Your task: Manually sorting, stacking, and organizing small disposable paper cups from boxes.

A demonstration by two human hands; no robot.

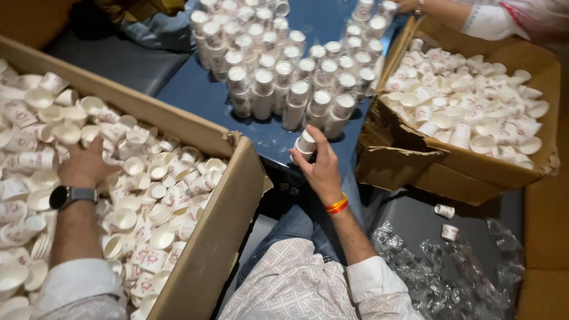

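Patterned white shirt sleeves lowest in view. Left hand (83, 166), smartwatch (64, 197) on wrist, sunk among loose white printed paper cups (160, 195) inside big brown cardboard box (207, 249) left of blue table (195, 95), fingers buried, spread not discernible. Right hand (323, 169) over table's near edge, fingers clamped around short nested cup stack (306, 144), held upright just before standing stacks (284, 77). Second cup-filled carton (415, 166) right of table; another person's hand (409, 6) at far rows.
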